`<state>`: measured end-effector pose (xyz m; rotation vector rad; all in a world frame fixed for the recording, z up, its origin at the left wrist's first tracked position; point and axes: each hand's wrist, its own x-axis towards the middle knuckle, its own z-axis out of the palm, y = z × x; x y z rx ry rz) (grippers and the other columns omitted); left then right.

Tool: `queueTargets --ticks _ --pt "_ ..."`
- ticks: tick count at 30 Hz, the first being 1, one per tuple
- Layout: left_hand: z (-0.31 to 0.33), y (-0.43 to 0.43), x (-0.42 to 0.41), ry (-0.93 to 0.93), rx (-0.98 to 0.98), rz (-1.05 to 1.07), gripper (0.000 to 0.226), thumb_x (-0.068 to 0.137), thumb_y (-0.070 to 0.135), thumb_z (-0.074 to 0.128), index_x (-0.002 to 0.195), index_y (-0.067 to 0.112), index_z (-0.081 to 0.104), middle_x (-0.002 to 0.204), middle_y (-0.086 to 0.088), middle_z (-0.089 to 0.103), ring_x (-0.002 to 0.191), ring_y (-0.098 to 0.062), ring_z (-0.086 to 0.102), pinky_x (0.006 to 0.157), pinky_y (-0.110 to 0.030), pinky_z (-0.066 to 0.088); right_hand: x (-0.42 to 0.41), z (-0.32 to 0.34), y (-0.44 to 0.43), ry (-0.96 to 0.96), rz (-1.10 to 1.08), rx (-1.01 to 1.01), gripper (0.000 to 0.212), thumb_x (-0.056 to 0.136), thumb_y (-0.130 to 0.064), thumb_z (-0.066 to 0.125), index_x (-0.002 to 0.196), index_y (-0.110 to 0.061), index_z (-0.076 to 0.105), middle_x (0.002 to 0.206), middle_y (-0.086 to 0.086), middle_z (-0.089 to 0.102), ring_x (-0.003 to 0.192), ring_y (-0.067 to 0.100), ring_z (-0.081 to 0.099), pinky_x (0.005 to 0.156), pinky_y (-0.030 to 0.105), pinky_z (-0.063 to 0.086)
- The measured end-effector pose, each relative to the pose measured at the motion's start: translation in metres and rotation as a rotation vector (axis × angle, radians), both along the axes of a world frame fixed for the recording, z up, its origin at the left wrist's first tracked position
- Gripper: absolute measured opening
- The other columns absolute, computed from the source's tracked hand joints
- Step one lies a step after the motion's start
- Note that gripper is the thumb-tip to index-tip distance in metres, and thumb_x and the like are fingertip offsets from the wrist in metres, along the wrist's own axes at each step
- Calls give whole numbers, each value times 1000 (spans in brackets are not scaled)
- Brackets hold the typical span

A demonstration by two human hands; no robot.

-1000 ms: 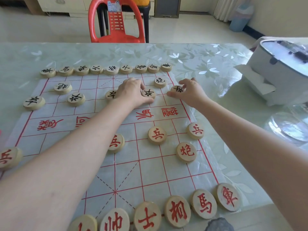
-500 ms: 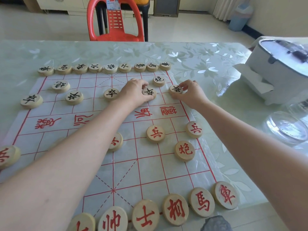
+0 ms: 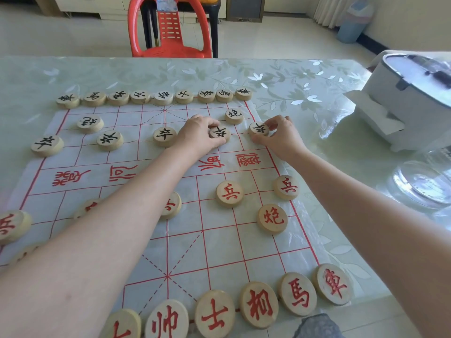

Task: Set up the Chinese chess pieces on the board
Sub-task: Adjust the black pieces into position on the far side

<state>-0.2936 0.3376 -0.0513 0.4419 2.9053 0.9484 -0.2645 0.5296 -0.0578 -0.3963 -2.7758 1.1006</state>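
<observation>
1. A table (image 3: 317, 152) under a pale flowered cloth holds the paper board (image 3: 185, 242); a red chair (image 3: 170, 28) stands beyond it.
2. The left hand (image 3: 197, 136) curls its fingers round a black pawn (image 3: 219, 133) on the board's far half.
3. The right hand (image 3: 280, 139) pinches another pawn (image 3: 258, 129) on the board's right edge line.
4. 9 black pieces (image 3: 163, 97) line the far edge; red pieces (image 3: 214, 313) line the near edge.
</observation>
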Motion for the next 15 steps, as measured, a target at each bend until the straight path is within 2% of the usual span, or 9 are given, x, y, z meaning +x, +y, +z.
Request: queueTargets --ticks 10,15 --pt "-1 -2 -3 8 -4 -24 48 80 29 67 125 19 57 122 -8 51 107 -21 55 82 -22 35 0 -2 0 1 -3 21 56 77 -34 72 122 -9 49 125 6 44 93 13 45 76 25 34" --pt "0 -6 -4 16 0 -18 48 80 27 67 126 19 56 124 -8 51 108 -21 54 83 -21 34 1 -2 -1 3 -8 27 57 78 -36 71 123 -10 48 125 5 44 101 17 51 76 25 34"
